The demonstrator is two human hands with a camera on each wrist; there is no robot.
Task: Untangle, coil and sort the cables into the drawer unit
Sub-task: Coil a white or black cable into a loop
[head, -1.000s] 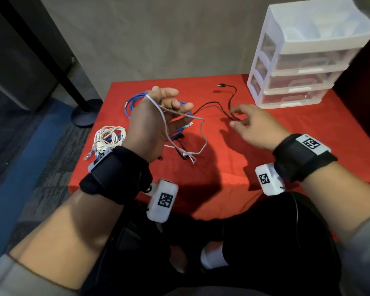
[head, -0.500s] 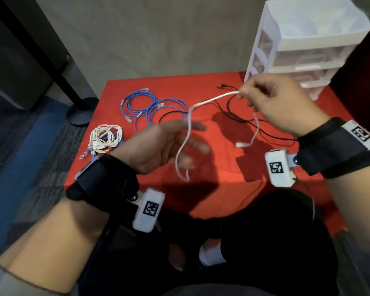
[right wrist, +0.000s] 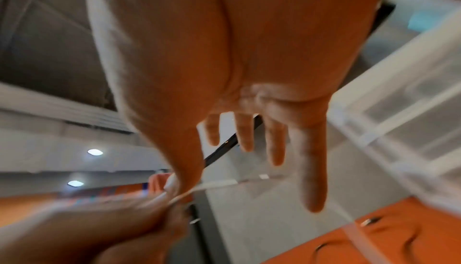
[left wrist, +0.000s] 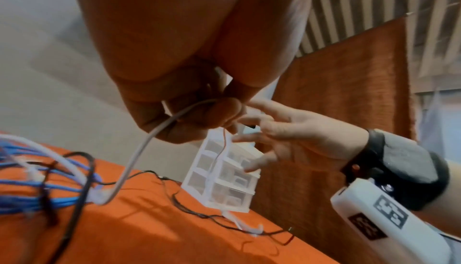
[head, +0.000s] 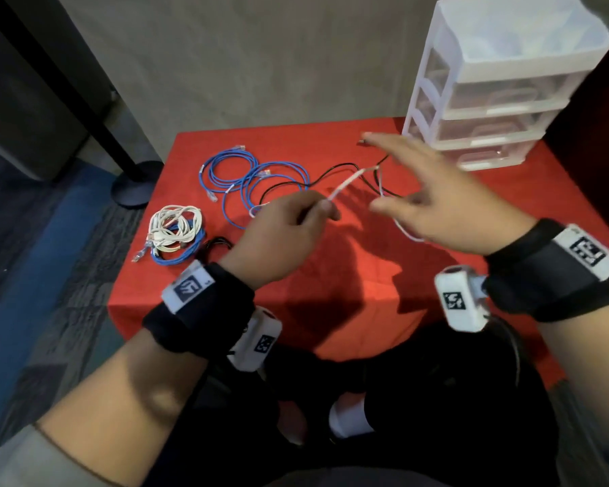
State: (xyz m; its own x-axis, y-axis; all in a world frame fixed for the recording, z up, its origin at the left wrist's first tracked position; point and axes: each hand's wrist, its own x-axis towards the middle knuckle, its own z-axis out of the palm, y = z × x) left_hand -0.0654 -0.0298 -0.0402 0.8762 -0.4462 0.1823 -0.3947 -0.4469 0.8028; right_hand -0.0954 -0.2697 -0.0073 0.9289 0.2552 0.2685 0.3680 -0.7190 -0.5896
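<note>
My left hand [head: 322,207] hangs palm down over the middle of the red table [head: 331,275] and pinches a thin white cable [head: 347,184]. In the left wrist view the white cable [left wrist: 139,150] runs from my curled fingers [left wrist: 224,110] down to the cloth. My right hand [head: 380,174] hovers just right of it, blurred, with its fingers spread and holding nothing. The right wrist view shows those straight fingers [right wrist: 274,140] above the white cable [right wrist: 199,187]. Loose blue cables [head: 247,177] and a black cable [head: 334,168] lie behind my hands. The white drawer unit [head: 507,86] stands at the back right.
A coiled bundle of white and blue cables [head: 174,233] lies near the table's left edge, with a small black coil [head: 217,244] beside it. A black stand base [head: 136,186] sits on the floor to the left. A wall is close behind the table.
My right hand has let go of the white cable and spread open further back. My left hand has turned palm down and closed its fingers on the cable.
</note>
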